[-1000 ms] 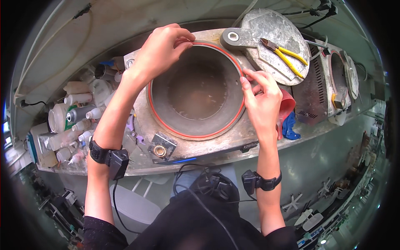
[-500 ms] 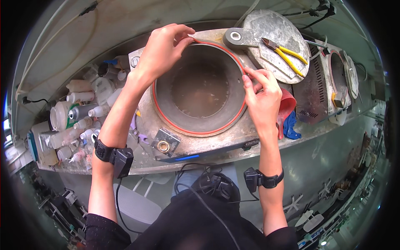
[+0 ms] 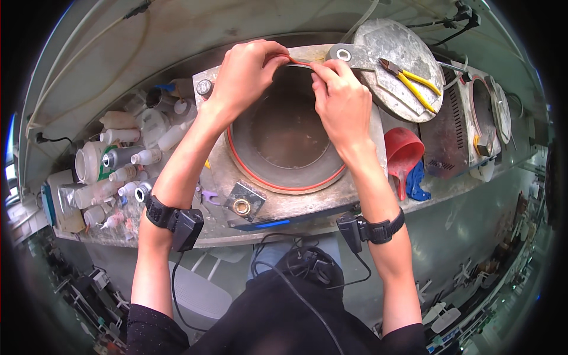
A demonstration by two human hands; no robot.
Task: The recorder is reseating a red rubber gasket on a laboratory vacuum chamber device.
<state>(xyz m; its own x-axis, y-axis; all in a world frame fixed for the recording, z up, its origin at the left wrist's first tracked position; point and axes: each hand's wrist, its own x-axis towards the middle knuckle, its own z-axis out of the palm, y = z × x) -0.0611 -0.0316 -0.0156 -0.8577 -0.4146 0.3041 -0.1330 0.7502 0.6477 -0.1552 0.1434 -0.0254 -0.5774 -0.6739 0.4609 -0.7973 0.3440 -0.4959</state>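
A thin red sealing ring (image 3: 258,178) lies around the round mouth of a grey metal chamber (image 3: 287,127). At the far side of the mouth, my left hand (image 3: 248,74) pinches the ring between thumb and fingers. My right hand (image 3: 343,103) grips it a short way to the right, fingers closed. Between the two hands a short stretch of the ring shows, seeming slightly raised off the rim. Part of the ring on the right is hidden behind my right hand and forearm. The swung-out round lid (image 3: 378,44) sits beyond my right hand.
Yellow-handled pliers (image 3: 414,87) lie on the lid. A red scoop (image 3: 404,149) and a blue cloth-like piece (image 3: 418,183) sit right of the machine. Several bottles (image 3: 124,154) crowd the left. A latch plate (image 3: 242,204) is at the front; another machine (image 3: 452,133) stands right.
My right hand has moved left along the rim to the far side, closer to my left hand. The ring between them now looks lifted. The view has shifted slightly.
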